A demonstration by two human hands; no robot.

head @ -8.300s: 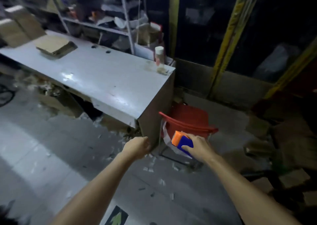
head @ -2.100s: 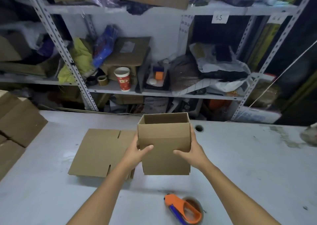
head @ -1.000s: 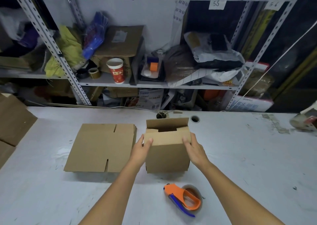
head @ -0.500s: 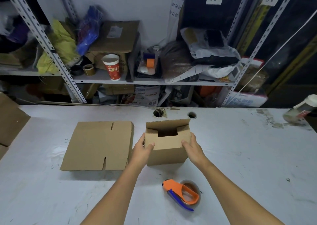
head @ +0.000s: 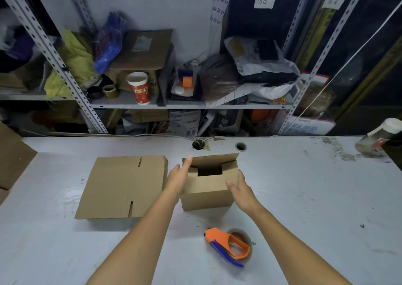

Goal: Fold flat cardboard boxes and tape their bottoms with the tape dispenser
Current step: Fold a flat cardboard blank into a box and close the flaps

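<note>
The left hand [head: 178, 179] and right hand [head: 241, 190], both with fingers straight and gripping nothing, flank the upright box [head: 207, 194] on the bench [head: 315, 197]. The tape dispenser [head: 228, 245] lies nearby, untouched.

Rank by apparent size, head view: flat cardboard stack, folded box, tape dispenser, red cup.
1. flat cardboard stack
2. folded box
3. tape dispenser
4. red cup (farther back, on the shelf; last place unsure)

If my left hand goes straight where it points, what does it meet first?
Probably the raised rear flap of the small brown cardboard box; the left hand looks close to its corner.
</note>
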